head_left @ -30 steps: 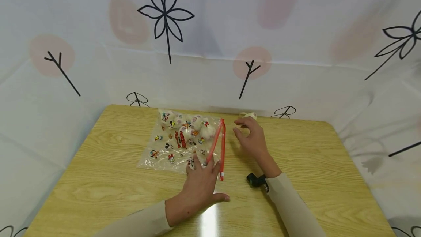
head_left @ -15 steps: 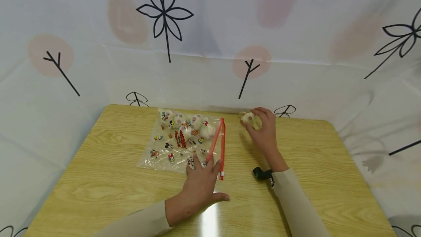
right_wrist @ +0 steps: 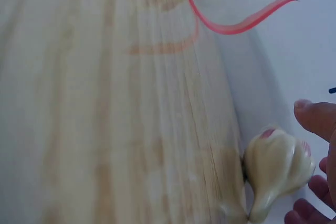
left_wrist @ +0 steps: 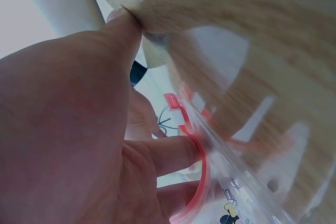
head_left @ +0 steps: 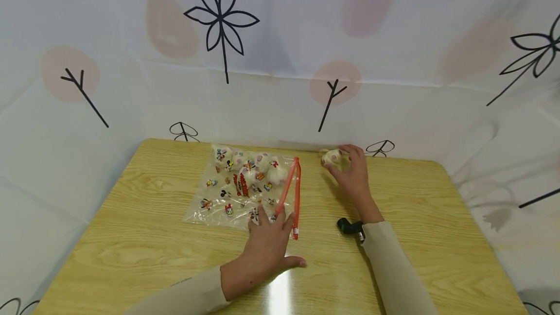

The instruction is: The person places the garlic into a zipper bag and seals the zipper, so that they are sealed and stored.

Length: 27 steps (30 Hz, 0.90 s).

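Note:
A garlic bulb (head_left: pixel 331 156) with purple streaks lies at the table's far edge. My right hand (head_left: pixel 356 181) is around its right side, thumb and fingers spread. In the right wrist view the thumb (right_wrist: pixel 315 116) stands apart from the bulb (right_wrist: pixel 278 161), with fingertips low beside it. To the left lies a clear zip bag (head_left: pixel 199 213) printed with cartoon figures, holding several garlic bulbs (head_left: pixel 276 174). My left hand (head_left: pixel 264 247) rests with straight, spread fingers on the bag's near right corner, by its red zip edge (head_left: pixel 297 198). The zip strips stand apart in the middle.
The wood-grain table (head_left: pixel 131 256) ends at a white patterned cloth (head_left: pixel 271 106) close behind the bag and the loose bulb. A dark wrist camera (head_left: pixel 349 226) sticks out beside my right wrist.
My right hand has moved right, from in front of the loose garlic bulb to around its right side, uncovering it. The bulb has turned slightly. My left hand and the bag stay put.

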Each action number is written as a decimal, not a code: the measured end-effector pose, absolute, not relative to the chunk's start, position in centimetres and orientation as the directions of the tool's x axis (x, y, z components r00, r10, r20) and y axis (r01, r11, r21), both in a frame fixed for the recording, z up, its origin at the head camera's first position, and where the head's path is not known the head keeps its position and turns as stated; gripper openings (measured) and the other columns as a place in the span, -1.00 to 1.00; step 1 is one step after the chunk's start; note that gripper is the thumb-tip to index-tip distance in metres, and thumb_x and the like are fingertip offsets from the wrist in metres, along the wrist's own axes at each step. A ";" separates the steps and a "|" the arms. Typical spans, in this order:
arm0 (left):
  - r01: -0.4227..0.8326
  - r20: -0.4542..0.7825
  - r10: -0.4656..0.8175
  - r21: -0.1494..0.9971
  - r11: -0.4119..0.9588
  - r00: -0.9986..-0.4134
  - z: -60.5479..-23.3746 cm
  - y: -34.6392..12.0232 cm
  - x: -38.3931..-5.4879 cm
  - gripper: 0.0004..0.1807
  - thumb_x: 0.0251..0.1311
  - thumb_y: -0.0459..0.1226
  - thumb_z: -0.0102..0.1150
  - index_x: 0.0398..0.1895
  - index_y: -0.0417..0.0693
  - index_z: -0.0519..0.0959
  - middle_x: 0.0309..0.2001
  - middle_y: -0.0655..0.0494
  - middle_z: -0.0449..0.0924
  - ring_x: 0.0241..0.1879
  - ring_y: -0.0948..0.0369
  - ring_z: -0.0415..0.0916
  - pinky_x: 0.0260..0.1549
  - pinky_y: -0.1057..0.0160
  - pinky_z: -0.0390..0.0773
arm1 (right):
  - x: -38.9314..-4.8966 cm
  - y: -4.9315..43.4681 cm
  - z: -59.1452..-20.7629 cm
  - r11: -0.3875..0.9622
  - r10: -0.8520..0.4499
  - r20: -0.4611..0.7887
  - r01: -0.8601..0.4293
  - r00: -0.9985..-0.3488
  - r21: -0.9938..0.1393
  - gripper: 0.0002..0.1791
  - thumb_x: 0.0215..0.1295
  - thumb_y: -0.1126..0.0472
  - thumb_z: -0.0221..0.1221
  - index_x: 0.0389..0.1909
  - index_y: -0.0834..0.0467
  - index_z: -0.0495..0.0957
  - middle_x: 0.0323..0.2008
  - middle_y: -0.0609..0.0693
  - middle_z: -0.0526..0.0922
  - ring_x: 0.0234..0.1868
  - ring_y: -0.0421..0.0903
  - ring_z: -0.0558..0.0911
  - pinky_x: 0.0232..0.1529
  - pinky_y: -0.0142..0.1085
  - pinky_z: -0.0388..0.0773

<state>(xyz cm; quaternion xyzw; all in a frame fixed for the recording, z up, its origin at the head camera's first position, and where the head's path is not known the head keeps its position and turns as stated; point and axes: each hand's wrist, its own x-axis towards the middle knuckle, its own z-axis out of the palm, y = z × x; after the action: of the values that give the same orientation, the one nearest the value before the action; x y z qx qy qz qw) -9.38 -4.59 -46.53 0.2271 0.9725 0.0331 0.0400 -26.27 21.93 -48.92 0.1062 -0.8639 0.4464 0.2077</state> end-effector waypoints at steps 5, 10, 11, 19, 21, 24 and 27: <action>0.440 -0.071 0.446 0.091 0.894 -0.892 -46.6 -4.6 -9.4 0.27 -0.03 0.63 0.15 0.64 0.06 0.31 0.56 -0.04 0.33 0.39 -0.61 0.22 0.00 -0.43 0.62 | -26.6 21.6 -49.1 0.535 0.038 0.349 -0.276 -0.936 -0.799 -0.25 0.24 0.23 0.53 0.38 0.35 0.45 0.35 0.29 0.35 0.28 0.26 0.45 0.33 0.19 0.46; 0.437 -0.078 0.443 0.088 0.895 -0.893 -46.5 -4.6 -9.4 0.28 -0.04 0.64 0.14 0.64 0.07 0.31 0.55 -0.04 0.34 0.40 -0.61 0.22 0.00 -0.43 0.62 | -26.8 21.6 -49.6 0.513 0.051 0.317 -0.248 -0.947 -0.822 -0.31 0.30 0.24 0.48 0.38 0.35 0.44 0.30 0.34 0.35 0.25 0.31 0.49 0.28 0.19 0.51; 0.436 -0.081 0.442 0.084 0.896 -0.893 -46.5 -4.6 -9.4 0.28 -0.04 0.64 0.13 0.64 0.07 0.31 0.55 -0.03 0.34 0.40 -0.61 0.22 0.00 -0.43 0.62 | -26.9 21.7 -49.8 0.510 0.046 0.317 -0.251 -0.947 -0.823 -0.33 0.32 0.26 0.46 0.38 0.35 0.44 0.29 0.35 0.35 0.24 0.32 0.51 0.27 0.19 0.51; 0.432 -0.086 0.436 0.065 0.900 -0.896 -46.6 -4.6 -9.4 0.28 -0.04 0.65 0.12 0.64 0.09 0.31 0.54 -0.02 0.36 0.39 -0.60 0.24 0.00 -0.41 0.64 | -27.0 22.3 -50.7 0.452 0.008 0.291 -0.256 -0.957 -0.854 -0.35 0.41 0.24 0.39 0.45 0.26 0.40 0.27 0.25 0.52 0.24 0.22 0.58 0.26 0.06 0.52; 0.432 -0.083 0.435 0.059 0.900 -0.896 -46.6 -4.6 -9.4 0.28 -0.04 0.65 0.11 0.65 0.09 0.31 0.55 -0.02 0.35 0.39 -0.59 0.24 0.00 -0.40 0.64 | -26.9 22.4 -50.9 0.428 0.013 0.290 -0.257 -0.957 -0.867 -0.34 0.41 0.24 0.39 0.46 0.24 0.40 0.29 0.23 0.52 0.25 0.19 0.58 0.30 0.03 0.51; 0.433 -0.076 0.436 0.054 0.900 -0.897 -46.6 -4.6 -9.4 0.28 -0.05 0.65 0.11 0.65 0.09 0.30 0.55 -0.01 0.35 0.40 -0.59 0.24 0.00 -0.40 0.64 | -26.5 22.5 -51.3 0.385 0.047 0.301 -0.261 -0.952 -0.885 -0.34 0.39 0.24 0.41 0.45 0.22 0.43 0.30 0.20 0.51 0.24 0.15 0.58 0.34 -0.04 0.49; 0.435 -0.067 0.438 0.054 0.899 -0.896 -46.6 -4.6 -9.4 0.28 -0.05 0.65 0.13 0.64 0.09 0.31 0.54 0.00 0.36 0.40 -0.59 0.24 0.00 -0.40 0.64 | -25.6 22.0 -50.8 0.340 0.072 0.313 -0.272 -0.947 -0.900 -0.36 0.38 0.32 0.39 0.43 0.30 0.42 0.28 0.25 0.51 0.23 0.17 0.58 0.32 -0.10 0.51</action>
<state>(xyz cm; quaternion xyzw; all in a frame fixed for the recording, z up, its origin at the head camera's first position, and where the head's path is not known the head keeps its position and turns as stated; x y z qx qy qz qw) -9.42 -4.59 -46.56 0.2242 0.9736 0.0187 0.0385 -25.64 22.03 -50.82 0.0621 -0.8045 0.5712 0.1504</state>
